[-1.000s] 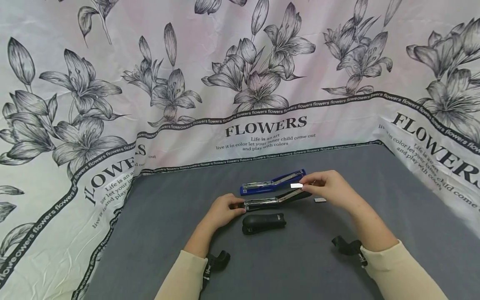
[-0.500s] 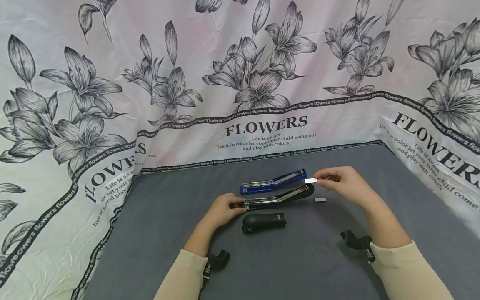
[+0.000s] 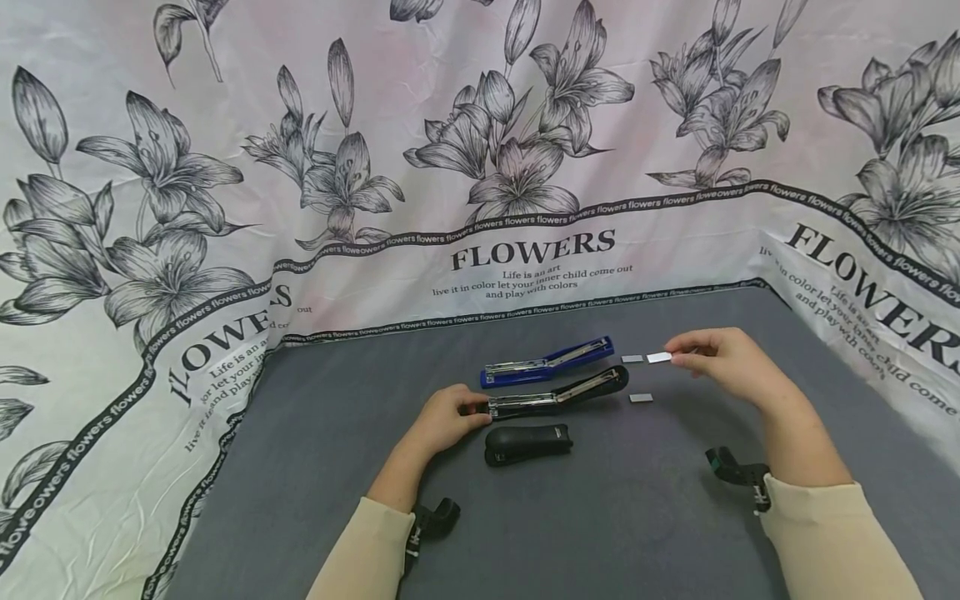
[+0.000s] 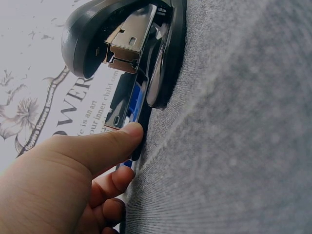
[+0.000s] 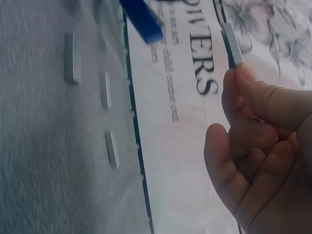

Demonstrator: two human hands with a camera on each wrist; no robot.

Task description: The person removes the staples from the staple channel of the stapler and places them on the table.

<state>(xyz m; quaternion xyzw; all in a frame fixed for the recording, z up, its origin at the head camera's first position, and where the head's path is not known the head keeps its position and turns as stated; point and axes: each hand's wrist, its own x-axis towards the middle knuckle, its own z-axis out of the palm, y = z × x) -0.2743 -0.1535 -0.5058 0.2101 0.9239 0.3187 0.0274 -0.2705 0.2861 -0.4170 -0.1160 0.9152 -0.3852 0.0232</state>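
Note:
My left hand [image 3: 446, 419] holds the near end of an opened black stapler [image 3: 525, 405], thumb and fingers at its base. In the left wrist view, the thumb [image 4: 112, 146] lies against that end. My right hand [image 3: 731, 364] pinches a short strip of staples [image 3: 659, 357] between thumb and index finger, raised above the table. In the right wrist view, the held staple strip [image 5: 232, 46] points upward from the fingertips. Several more strips lie on the cloth, including one staple strip [image 5: 73, 57] and another staple strip [image 5: 112, 148].
An opened blue stapler [image 3: 517, 373] lies just behind the held one. In front sits a closed black stapler [image 3: 527, 444]. Grey cloth [image 3: 585, 525] covers the table, and a flower-print curtain [image 3: 360, 292] stands behind and at both sides.
My right hand has moved right, away from the black stapler's raised end, carrying the staple strip. Another strip on the table behind has come into view. The left hand stays put.

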